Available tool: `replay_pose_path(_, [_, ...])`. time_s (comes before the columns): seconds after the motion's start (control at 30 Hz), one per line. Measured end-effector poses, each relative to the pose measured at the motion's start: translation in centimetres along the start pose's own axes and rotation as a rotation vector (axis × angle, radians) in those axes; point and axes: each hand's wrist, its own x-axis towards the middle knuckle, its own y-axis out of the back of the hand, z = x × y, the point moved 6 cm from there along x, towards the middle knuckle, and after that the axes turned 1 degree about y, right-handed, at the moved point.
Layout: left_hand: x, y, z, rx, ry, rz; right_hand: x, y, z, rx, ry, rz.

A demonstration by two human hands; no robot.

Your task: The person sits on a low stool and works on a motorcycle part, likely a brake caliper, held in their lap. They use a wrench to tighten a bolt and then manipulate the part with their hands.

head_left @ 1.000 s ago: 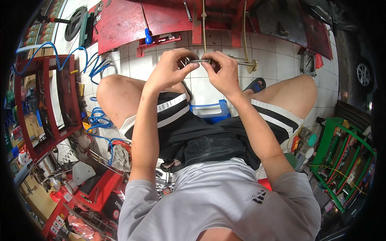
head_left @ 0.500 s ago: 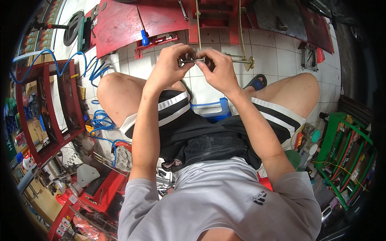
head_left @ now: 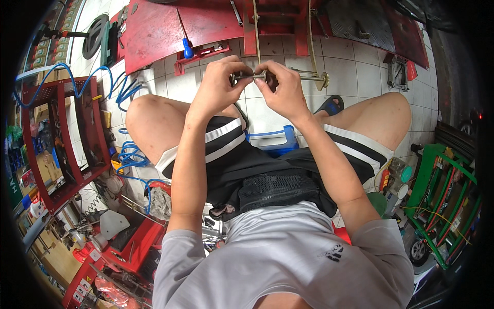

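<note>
Both hands meet in front of me over the tiled floor, above a thin metal bolt [head_left: 259,76]. My left hand [head_left: 218,85] pinches one end of it between thumb and curled fingers. At the other end, my right hand [head_left: 282,91] is closed with thumb and forefinger on what looks like its head. The fingers hide part of the bolt, so I cannot tell whether a nut sits on it. Just beyond my right hand, a metal rod with a brass-coloured round end [head_left: 323,80] sticks out beside the red stand [head_left: 280,38].
A red lift platform [head_left: 149,36] lies ahead, carrying a blue-handled screwdriver [head_left: 188,50] and a wrench [head_left: 236,12]. A blue plastic stool [head_left: 280,140] is between my legs. Coiled blue hose [head_left: 135,157] and a red rack [head_left: 51,203] are at left, a green rack [head_left: 429,159] at right.
My hands stay together on the bolt, with the right fingers slightly shifted around its end. A wheel and a small red light now show at the right edge.
</note>
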Motion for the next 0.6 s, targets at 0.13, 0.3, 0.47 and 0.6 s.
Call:
replay_pose_path(0.13, [0.0, 0.2, 0.4, -0.005, -0.037, 0.045, 0.0, 0.0, -0.1, -0.001, 0.024, 0.009])
replay_pose_path(0.3, [0.1, 0.2, 0.5, -0.025, -0.054, 0.076, 0.1, -0.1, -0.2, -0.009, 0.041, 0.011])
replay_pose_path(0.47, [0.1, -0.1, 0.2, -0.010, -0.027, 0.058, 0.1, 0.0, -0.2, -0.001, 0.052, 0.017])
replay_pose_path(0.6, [-0.1, -0.4, -1.1, 0.028, 0.047, -0.073, 0.1, 0.0, -0.1, 0.004, 0.048, 0.015])
